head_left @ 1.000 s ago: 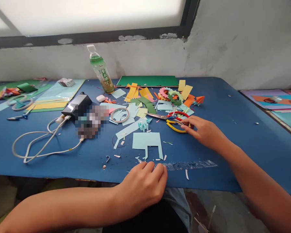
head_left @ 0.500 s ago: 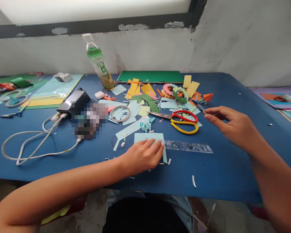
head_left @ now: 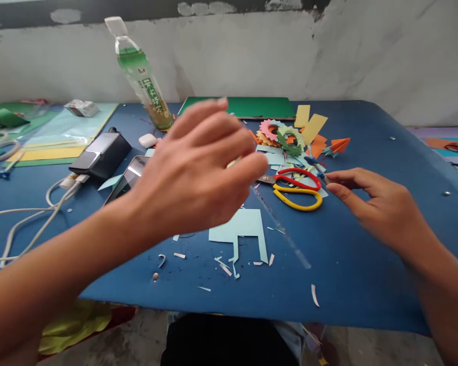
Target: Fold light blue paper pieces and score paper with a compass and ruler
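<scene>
My left hand (head_left: 198,168) is raised above the middle of the table, fingers closed round one end of the clear ruler (head_left: 282,229), which slants down to the right. Beneath it lies a light blue paper (head_left: 248,223) with a notch cut from its lower edge, and small scraps around it. My right hand (head_left: 381,208) pinches a thin pen-like tool with a blue part (head_left: 321,176), right of the scissors (head_left: 297,198) with red and yellow handles. The pieces behind my left hand are hidden.
A green-labelled bottle (head_left: 148,91) stands at the back left, near a black charger (head_left: 100,155) with white cables (head_left: 34,229). Paper rings (head_left: 290,140) and an orange folded paper (head_left: 339,146) lie behind the scissors. A green board (head_left: 240,108) rests by the wall.
My left hand has risen off the light blue paper and moved up and left, lifting the ruler, which now slants. My right hand still holds its tool. The view has shifted down and closer.
</scene>
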`<state>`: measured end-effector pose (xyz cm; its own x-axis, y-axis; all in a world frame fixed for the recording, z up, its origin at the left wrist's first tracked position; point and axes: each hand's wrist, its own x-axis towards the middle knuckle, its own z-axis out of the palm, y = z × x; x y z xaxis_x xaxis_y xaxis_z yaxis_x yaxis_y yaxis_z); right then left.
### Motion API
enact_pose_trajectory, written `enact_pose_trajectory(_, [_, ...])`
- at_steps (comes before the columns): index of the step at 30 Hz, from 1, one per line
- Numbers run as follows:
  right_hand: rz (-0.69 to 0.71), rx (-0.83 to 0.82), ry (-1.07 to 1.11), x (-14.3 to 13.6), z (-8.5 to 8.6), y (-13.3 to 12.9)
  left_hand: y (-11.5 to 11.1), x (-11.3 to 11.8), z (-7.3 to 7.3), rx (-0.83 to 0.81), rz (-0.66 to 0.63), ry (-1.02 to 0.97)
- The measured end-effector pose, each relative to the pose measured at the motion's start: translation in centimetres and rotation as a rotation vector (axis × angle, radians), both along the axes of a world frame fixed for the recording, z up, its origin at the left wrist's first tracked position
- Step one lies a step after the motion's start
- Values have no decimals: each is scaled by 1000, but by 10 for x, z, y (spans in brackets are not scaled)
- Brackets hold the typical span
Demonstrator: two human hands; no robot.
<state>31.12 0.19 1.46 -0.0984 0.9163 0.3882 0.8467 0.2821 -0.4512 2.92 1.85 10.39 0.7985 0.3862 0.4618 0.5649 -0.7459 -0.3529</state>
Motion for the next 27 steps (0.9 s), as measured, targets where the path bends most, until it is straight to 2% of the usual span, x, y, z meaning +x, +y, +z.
enact_pose_trajectory(3, [-3,7,1,0,-1,1,10,14,25,-27,-188,95])
enact_pose_trajectory(5, [-22,28,10,1,1,1,14,31,29,-98,-297,184])
enact_pose_trajectory(6, [-38,33,17,1,1,2,13,41,25,-140,-347,236])
enact_pose_trajectory(7, [-62,35,28,2,2,2,11,51,18,-220,-393,320])
enact_pose_trajectory(8, [-94,35,38,4,3,3,8,61,8,-318,-361,408])
enact_pose_trajectory(10, [-172,36,60,8,2,6,-4,79,-18,-444,-178,446])
enact_pose_trajectory(12, [-240,54,90,14,0,9,-16,93,-45,-489,-38,457])
enact_pose_trajectory(14, [-273,71,125,19,-3,12,-24,106,-64,-468,-16,443])
enact_pose_trajectory(15, [-280,73,140,22,-4,12,-24,112,-69,-457,-38,432])
enact_pose_trajectory(17, [-284,71,146,25,-6,13,-19,121,-69,-447,-150,416])
enact_pose_trajectory(18, [-282,68,139,26,-6,13,-14,124,-67,-443,-252,414])
enact_pose_trajectory(21, [-256,80,106,25,-4,11,-3,118,-58,-388,-673,406])
enact_pose_trajectory(22, [-234,84,82,24,-3,10,-3,111,-58,-368,-626,350])
enact_pose_trajectory(24, [-136,68,4,20,-1,8,-11,91,-62,-445,-323,269])
enact_pose_trajectory(25, [-59,47,-40,18,0,6,-18,78,-66,-506,-177,273])
enact_pose_trajectory(27, [120,-6,-108,12,-1,4,-31,55,-76,-557,-21,302])
